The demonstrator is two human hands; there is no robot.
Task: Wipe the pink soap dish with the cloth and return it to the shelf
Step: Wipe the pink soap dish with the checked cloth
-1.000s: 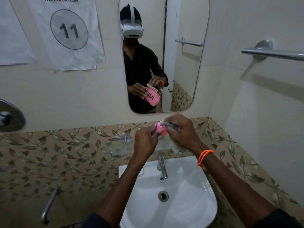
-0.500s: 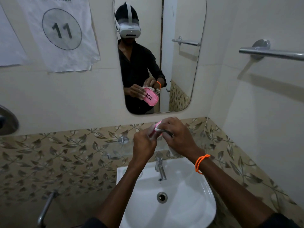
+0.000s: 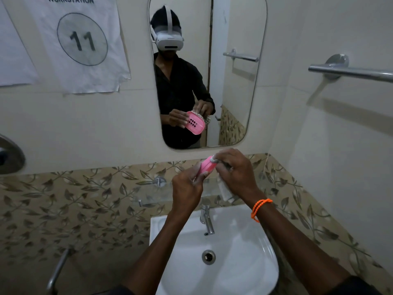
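The pink soap dish (image 3: 206,166) is held up on edge above the glass shelf (image 3: 148,191), just below the mirror. My left hand (image 3: 187,187) grips its lower left side. My right hand (image 3: 235,172) holds the pale cloth (image 3: 225,190) and presses a fold of it against the dish's top right edge; the rest of the cloth hangs below that hand. The mirror reflection shows the dish's slotted underside with the cloth bunched behind it. Most of the dish is hidden by my fingers.
A white basin (image 3: 244,252) with a chrome tap (image 3: 207,220) sits under my forearms. The mirror (image 3: 234,81) hangs on the back wall. A chrome towel rail (image 3: 350,71) juts from the right wall. Paper sheets (image 3: 80,43) hang at upper left, and a metal pipe handle (image 3: 57,271) is at lower left.
The dish has turned more upright in my left hand. My right hand has slid the cloth up to the dish's top edge. Both hands stay at about the same height over the shelf.
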